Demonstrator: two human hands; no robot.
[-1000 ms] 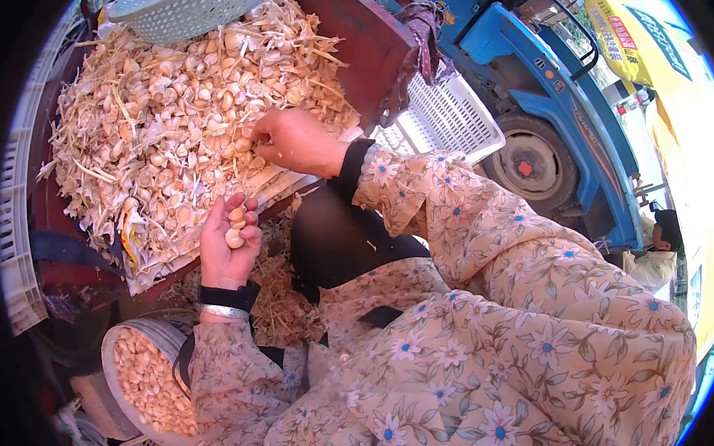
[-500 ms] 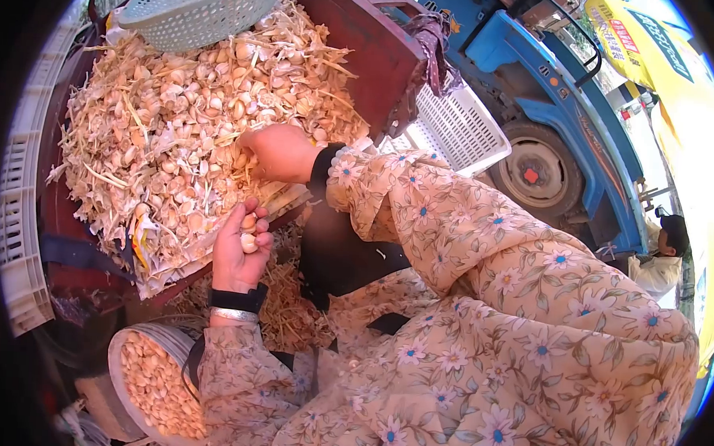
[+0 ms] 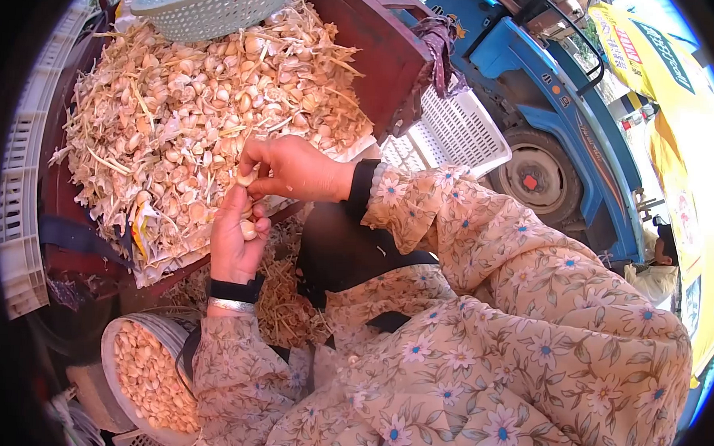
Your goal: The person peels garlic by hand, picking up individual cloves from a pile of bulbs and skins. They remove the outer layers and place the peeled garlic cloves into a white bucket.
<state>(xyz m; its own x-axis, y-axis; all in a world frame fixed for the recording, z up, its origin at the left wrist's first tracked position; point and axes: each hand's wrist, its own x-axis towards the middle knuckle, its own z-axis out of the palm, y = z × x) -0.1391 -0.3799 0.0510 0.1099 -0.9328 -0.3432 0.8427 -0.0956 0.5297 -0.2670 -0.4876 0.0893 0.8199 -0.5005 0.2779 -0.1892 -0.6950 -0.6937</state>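
Note:
A heap of loose garlic cloves (image 3: pixel 178 111), mixed with dry skins and stalks, fills the dark red container in front of me. At the heap's near edge my left hand (image 3: pixel 238 238) is curled around a few garlic cloves (image 3: pixel 248 229), one pale clove showing between its fingers. My right hand (image 3: pixel 299 169) meets the left fingertips, its thumb and forefinger pinching a single garlic clove (image 3: pixel 246 179). Below my left wrist stands a white bucket (image 3: pixel 112 348) holding many cleaned cloves (image 3: pixel 155 378).
A pale green plastic basket (image 3: pixel 215 9) rests on the back of the heap. White crates (image 3: pixel 461 128) stand at the right and along the left edge. Beyond is a blue vehicle (image 3: pixel 568 129) with a wheel; a person (image 3: pixel 659 264) is partly visible at far right.
My right hand has come away from the heap and over to my left fingertips, a clove now in its pinch. My left hand still holds its cloves, slightly higher.

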